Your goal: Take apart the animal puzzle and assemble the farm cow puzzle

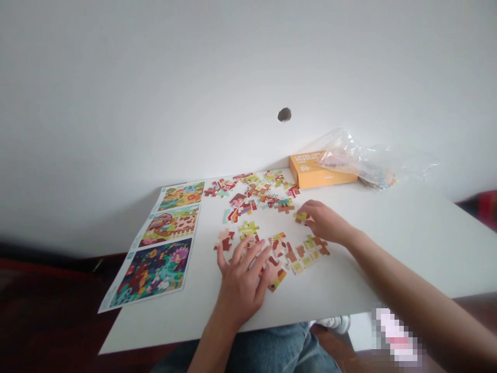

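Observation:
My left hand lies with fingers spread over jigsaw pieces near the front of the white table; it partly covers a red-and-white piece. A pink and brown piece lies by its outer fingers. To its right are cow-patterned pieces and a joined strip of green and brown fence pieces. My right hand is closed at the fingertips on a yellow-green puzzle piece, low over the table or touching it. Behind both hands, several loose colourful pieces are scattered, some overlapping.
A reference sheet with 3 printed pictures lies at the left, overhanging the table's edge. An orange puzzle box stands at the back against the wall. A clear plastic bag with more pieces rests on and beside it.

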`<state>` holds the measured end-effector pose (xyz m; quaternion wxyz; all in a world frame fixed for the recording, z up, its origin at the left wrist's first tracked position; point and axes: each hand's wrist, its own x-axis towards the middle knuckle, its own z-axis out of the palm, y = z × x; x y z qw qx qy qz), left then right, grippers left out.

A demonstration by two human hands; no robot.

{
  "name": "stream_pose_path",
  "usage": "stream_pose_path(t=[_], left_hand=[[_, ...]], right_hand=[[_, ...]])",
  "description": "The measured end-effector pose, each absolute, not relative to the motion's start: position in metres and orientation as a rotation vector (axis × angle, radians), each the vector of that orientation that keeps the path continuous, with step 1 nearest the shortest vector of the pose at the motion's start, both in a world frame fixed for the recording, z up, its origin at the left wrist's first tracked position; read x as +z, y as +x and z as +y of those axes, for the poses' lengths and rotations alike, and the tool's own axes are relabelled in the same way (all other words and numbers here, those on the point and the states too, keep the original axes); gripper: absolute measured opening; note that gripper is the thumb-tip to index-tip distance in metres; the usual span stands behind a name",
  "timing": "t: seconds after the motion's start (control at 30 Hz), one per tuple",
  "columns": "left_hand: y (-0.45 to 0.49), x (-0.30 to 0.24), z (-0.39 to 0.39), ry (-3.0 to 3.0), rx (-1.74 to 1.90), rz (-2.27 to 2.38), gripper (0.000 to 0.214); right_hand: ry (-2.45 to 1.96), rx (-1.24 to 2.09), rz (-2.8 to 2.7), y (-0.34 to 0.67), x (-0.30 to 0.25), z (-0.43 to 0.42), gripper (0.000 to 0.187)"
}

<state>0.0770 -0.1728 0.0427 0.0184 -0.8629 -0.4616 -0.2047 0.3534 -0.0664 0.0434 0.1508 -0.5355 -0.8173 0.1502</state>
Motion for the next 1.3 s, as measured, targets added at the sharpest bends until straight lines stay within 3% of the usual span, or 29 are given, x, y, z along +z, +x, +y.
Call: stream_pose_path(t=[0.27,0.4,0.6,0.87,1.07,1.3], left_hand=[[0.076,0.030,-0.169,-2.494,-0.767,-1.718,0.026],[0.075,0.031,-0.169,-2.514,-0.764,-1.705,0.025],[0.074,0.030,-0.170,-2.522,-0.731,-1.743,0.026],[0.074,0.032,-0.171,-2.515,-0.728,-1.741,0.026],[0.073,0.032,-0.171,-2.530,-0.746,-1.761,0.027],[0.073,0.031,-0.169,-2.541,-0.748,-1.728,0.031]], right_hand=[[-1.050,0.449,-2.378,0.307,0.030,-0.073,0.016],[-1.006,0.460,-2.463,0.299,0.036,-0.079,0.040],[-0.928,0.569,-2.538,0.314,0.051,-0.087,0.053],[-0.824,0.559,-2.580,0.322,0.060,-0.089,0.020],[-1.245,0.343,-2.443,0.315,0.039,-0.078,0.038],[-1.153,0.374,-2.441,0.309,0.031,-0.076,0.026]])
